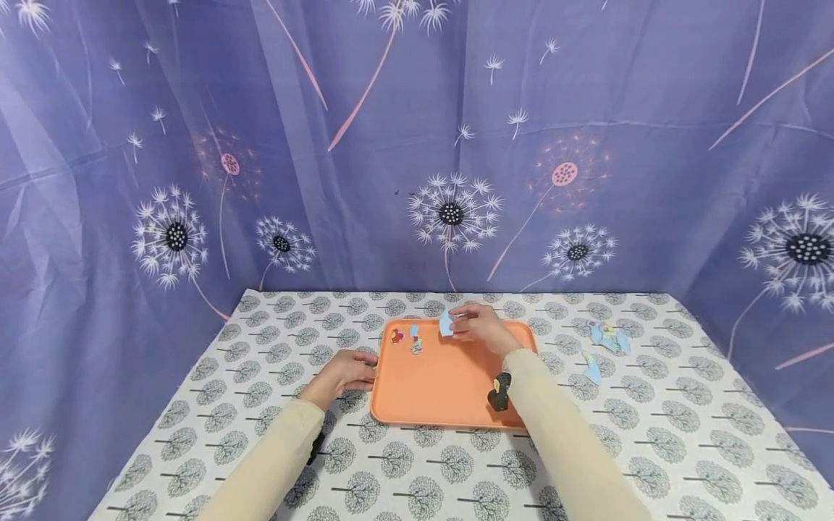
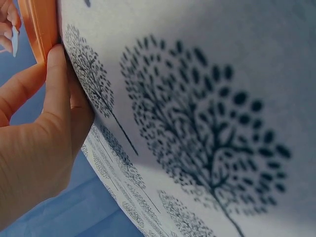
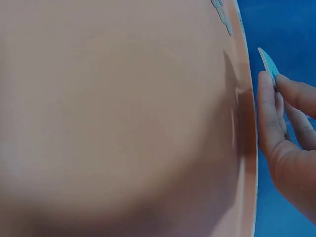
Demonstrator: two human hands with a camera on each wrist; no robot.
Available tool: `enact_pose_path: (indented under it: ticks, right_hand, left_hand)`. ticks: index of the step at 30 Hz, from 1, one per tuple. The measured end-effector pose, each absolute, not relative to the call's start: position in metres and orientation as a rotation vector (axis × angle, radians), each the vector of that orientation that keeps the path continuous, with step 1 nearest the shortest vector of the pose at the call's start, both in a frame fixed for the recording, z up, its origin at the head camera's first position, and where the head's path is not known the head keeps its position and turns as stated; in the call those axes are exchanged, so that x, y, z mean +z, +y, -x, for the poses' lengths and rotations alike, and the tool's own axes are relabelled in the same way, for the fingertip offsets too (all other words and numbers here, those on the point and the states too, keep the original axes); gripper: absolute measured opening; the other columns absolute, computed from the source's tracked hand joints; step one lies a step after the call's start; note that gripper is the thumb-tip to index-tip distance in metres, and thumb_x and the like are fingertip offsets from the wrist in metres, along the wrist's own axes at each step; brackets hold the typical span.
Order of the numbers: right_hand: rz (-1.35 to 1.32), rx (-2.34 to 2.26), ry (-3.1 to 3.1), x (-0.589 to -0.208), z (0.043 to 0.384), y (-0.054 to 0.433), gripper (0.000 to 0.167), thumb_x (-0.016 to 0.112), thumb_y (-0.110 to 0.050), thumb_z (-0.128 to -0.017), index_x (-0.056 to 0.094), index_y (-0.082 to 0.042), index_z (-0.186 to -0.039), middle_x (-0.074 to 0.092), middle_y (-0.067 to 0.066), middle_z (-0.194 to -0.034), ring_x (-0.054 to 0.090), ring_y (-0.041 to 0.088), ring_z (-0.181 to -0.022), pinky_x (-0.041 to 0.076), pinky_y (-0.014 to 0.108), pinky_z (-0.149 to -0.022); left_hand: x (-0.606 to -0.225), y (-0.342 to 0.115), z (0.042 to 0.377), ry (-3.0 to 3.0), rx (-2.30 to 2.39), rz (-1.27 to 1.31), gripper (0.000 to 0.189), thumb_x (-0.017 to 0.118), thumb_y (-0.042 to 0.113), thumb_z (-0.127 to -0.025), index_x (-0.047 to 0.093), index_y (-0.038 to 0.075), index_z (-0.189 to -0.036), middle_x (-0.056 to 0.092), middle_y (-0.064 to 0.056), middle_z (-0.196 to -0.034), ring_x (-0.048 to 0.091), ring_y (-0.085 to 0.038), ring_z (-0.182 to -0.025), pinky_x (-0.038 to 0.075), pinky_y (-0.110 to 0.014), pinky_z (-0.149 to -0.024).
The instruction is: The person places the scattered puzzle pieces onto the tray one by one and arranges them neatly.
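An orange tray (image 1: 430,391) lies on the table. My right hand (image 1: 481,327) is over its far edge, pinching a flat light-blue puzzle piece (image 1: 446,323) between thumb and fingers. In the right wrist view this piece (image 3: 268,64) stands on edge, its thin pale side showing. At the tray's left side, my left hand (image 1: 348,370) holds the rim, fingertips right at the orange wall (image 2: 40,29) in the left wrist view. Inside the tray's far left corner are a small red piece (image 1: 397,336) and a few multicoloured and light-blue pieces (image 1: 417,347).
Right of the tray, several light-blue and multicoloured pieces (image 1: 610,337) lie in a loose heap, with another light-blue piece (image 1: 591,367) nearer. A tree-patterned cloth (image 1: 391,463) covers the table. Behind it hangs a purple dandelion-print curtain (image 1: 365,217).
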State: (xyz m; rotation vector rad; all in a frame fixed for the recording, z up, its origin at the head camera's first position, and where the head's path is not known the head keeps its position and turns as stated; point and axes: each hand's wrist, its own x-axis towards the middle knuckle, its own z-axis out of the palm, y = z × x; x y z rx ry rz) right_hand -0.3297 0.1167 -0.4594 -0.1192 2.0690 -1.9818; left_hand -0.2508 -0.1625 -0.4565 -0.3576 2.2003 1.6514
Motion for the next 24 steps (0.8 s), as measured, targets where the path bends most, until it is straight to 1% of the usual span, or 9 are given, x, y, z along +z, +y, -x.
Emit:
enact_pose_path:
  ticks: [4, 7, 13, 18, 21, 24]
  right_hand:
    - [0.103, -2.012, 1.999, -0.465, 0.331, 0.108, 0.038, 0.057, 0.015, -0.086, 0.053, 0.015, -0.124, 0.063, 0.027, -0.109, 0.068, 0.019, -0.079, 0.061, 0.036, -0.083]
    - [0.127, -1.999, 1.987, -0.469, 0.331, 0.103, 0.038, 0.057, 0.014, -0.086, 0.053, 0.016, -0.123, 0.06, 0.029, -0.113, 0.068, 0.02, -0.081, 0.061, 0.036, -0.082]
    - [0.067, -1.942, 2.039, -0.472, 0.329, 0.097, 0.034, 0.061, 0.01, -0.087, 0.058, 0.012, -0.12, 0.061, 0.028, -0.114, 0.068, 0.021, -0.081, 0.061, 0.035, -0.08]
    - [0.034, -1.899, 2.078, -0.467, 0.327, 0.093, 0.034, 0.062, 0.009, -0.087, 0.059, 0.011, -0.121, 0.06, 0.026, -0.122, 0.069, 0.025, -0.084, 0.062, 0.035, -0.079]
    - [0.053, -1.886, 2.116, -0.467, 0.326, 0.091, 0.034, 0.063, 0.008, -0.086, 0.059, 0.013, -0.12, 0.06, 0.026, -0.122, 0.07, 0.027, -0.084, 0.062, 0.035, -0.077]
    - [0.06, -1.879, 2.162, -0.468, 0.327, 0.089, 0.032, 0.065, 0.008, -0.085, 0.061, 0.013, -0.116, 0.064, 0.026, -0.115, 0.071, 0.027, -0.081, 0.063, 0.033, -0.072]
  left_hand:
    - [-0.458, -0.163, 0.251, 2.21, 1.647, 0.351, 0.04, 0.062, -0.011, -0.081, 0.059, -0.008, -0.121, 0.068, -0.02, -0.086, 0.065, -0.015, -0.058, 0.063, -0.027, -0.063]
    - [-0.458, -0.163, 0.252, 2.214, 1.647, 0.349, 0.04, 0.063, -0.01, -0.082, 0.059, -0.008, -0.121, 0.068, -0.02, -0.087, 0.066, -0.015, -0.059, 0.063, -0.028, -0.064]
    - [-0.457, -0.163, 0.251, 2.214, 1.643, 0.349, 0.04, 0.063, -0.01, -0.082, 0.059, -0.008, -0.122, 0.068, -0.02, -0.088, 0.066, -0.015, -0.059, 0.063, -0.028, -0.065]
    - [-0.455, -0.163, 0.25, 2.206, 1.649, 0.344, 0.041, 0.064, -0.011, -0.082, 0.058, -0.009, -0.123, 0.068, -0.02, -0.087, 0.065, -0.016, -0.059, 0.063, -0.028, -0.065]
    - [-0.454, -0.163, 0.249, 2.207, 1.653, 0.334, 0.042, 0.064, -0.011, -0.081, 0.057, -0.01, -0.123, 0.067, -0.02, -0.087, 0.066, -0.016, -0.06, 0.063, -0.029, -0.066]
    - [-0.454, -0.163, 0.249, 2.203, 1.665, 0.333, 0.042, 0.064, -0.011, -0.081, 0.058, -0.01, -0.122, 0.067, -0.02, -0.087, 0.066, -0.017, -0.061, 0.063, -0.029, -0.067]
